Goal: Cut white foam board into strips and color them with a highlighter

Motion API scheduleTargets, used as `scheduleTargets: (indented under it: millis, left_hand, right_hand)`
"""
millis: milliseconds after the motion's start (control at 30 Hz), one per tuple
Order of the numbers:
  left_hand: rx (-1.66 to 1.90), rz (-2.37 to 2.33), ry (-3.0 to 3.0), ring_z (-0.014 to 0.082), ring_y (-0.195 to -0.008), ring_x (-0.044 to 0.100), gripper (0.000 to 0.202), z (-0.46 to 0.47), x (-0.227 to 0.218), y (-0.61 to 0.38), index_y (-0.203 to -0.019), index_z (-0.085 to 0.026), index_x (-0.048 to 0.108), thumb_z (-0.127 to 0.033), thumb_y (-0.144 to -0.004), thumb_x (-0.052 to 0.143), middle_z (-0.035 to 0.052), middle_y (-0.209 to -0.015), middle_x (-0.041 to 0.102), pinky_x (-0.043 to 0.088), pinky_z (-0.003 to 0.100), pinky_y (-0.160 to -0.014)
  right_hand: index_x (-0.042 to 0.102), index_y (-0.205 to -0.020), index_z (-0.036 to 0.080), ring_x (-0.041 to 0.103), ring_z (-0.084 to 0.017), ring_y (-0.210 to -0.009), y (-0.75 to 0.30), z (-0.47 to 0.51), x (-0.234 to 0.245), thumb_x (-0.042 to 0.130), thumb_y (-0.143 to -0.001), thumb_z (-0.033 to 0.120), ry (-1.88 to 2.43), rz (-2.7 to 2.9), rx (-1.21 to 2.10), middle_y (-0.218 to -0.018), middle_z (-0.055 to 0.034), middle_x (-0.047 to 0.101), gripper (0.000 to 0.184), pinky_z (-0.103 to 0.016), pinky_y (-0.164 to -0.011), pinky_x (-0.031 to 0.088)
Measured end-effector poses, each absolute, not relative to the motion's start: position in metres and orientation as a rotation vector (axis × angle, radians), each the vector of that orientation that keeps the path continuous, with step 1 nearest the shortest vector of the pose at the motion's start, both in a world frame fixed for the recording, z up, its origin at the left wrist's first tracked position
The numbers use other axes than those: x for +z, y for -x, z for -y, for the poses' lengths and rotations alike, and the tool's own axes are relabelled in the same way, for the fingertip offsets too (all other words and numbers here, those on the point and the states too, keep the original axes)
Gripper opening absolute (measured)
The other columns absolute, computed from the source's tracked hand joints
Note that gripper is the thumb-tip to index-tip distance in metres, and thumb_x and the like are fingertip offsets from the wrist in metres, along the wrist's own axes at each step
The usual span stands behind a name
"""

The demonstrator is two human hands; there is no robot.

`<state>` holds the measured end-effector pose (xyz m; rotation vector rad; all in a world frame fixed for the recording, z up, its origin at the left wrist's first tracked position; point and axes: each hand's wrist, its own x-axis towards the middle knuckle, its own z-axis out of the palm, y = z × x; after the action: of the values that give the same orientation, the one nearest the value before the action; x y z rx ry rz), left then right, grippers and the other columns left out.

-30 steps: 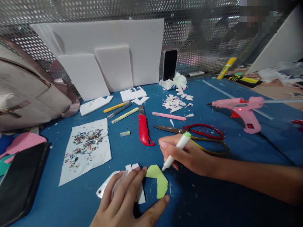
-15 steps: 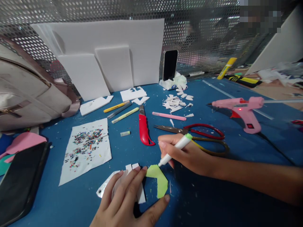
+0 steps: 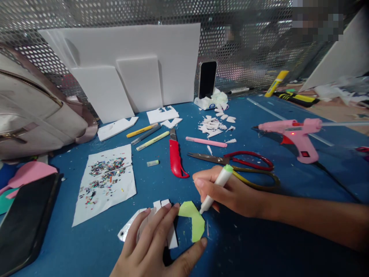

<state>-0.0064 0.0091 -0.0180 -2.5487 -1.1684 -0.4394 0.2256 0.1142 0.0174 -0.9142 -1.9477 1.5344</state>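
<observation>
My right hand grips a white marker with a green cap, its tip touching the right edge of a lime-green foam cutout on the blue table. My left hand lies flat with fingers spread, pressing down white foam strips next to the cutout, thumb tip at the cutout's lower corner.
Red-handled scissors, a red utility knife, a pink pen and yellow pens lie beyond my hands. A pink glue gun stands right. A paper with glitter lies left, a bag and tablet far left. White foam boards lean at back.
The marker tip slid left along the green cutout's top edge, then back right and down to its right edge. My left hand has stayed in place.
</observation>
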Motion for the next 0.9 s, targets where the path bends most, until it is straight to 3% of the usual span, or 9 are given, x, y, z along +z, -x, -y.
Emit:
scheduleTargets:
  millis: [133,333,467,767,900]
  left_hand:
    - [-0.423,1.154,2.553,0.02,-0.144,0.033,0.043,-0.0089,-0.0181,0.0082,-0.144,-0.058,0.033,-0.038,-0.105,0.033,0.0042,-0.147,0.044,0.018,0.041,-0.119]
    - [-0.454,1.149,2.539,0.0193,-0.14,0.039,0.041,-0.0096,-0.0212,0.008,-0.142,-0.058,0.036,-0.04,-0.105,0.032,0.0028,-0.146,0.048,0.018,0.041,-0.12]
    - [-0.456,1.16,2.533,0.0194,-0.143,0.034,0.042,-0.0089,-0.0221,0.0079,-0.143,-0.058,0.034,-0.042,-0.105,0.031,0.0025,-0.146,0.047,0.018,0.041,-0.12]
    - [-0.41,1.162,2.564,0.0208,-0.149,0.023,0.044,-0.008,-0.0199,0.0088,-0.145,-0.057,0.031,-0.038,-0.105,0.034,0.0052,-0.148,0.042,0.016,0.042,-0.119]
    - [-0.382,1.162,2.566,0.0205,-0.148,0.025,0.044,-0.0078,-0.0192,0.0094,-0.145,-0.058,0.031,-0.038,-0.105,0.034,0.005,-0.149,0.042,0.017,0.042,-0.119]
  right_hand:
    - [0.057,-0.068,0.015,0.05,-0.009,-0.055,-0.2259,-0.1137,0.019,0.051,-0.1,0.038,0.892,1.992,1.5,-0.061,0.0032,0.051,0.04,-0.021,-0.052,0.036]
    - [0.055,-0.07,0.015,0.05,-0.009,-0.058,-0.2263,-0.1149,0.0191,0.055,-0.099,0.039,0.867,2.032,1.502,-0.064,0.0031,0.052,0.037,-0.022,-0.053,0.035]
    - [0.055,-0.067,0.015,0.049,-0.009,-0.056,-0.2265,-0.1157,0.019,0.048,-0.102,0.04,0.811,2.082,1.533,-0.061,0.0035,0.049,0.043,-0.022,-0.053,0.035]
    - [0.053,-0.071,0.016,0.049,-0.009,-0.06,-0.2259,-0.1163,0.0188,0.053,-0.099,0.039,0.83,2.083,1.501,-0.066,0.0033,0.052,0.037,-0.022,-0.055,0.035]
    - [0.049,-0.069,0.017,0.045,-0.009,-0.057,-0.2266,-0.1158,0.0182,0.052,-0.099,0.041,0.778,2.138,1.56,-0.062,0.0043,0.048,0.039,-0.023,-0.053,0.032]
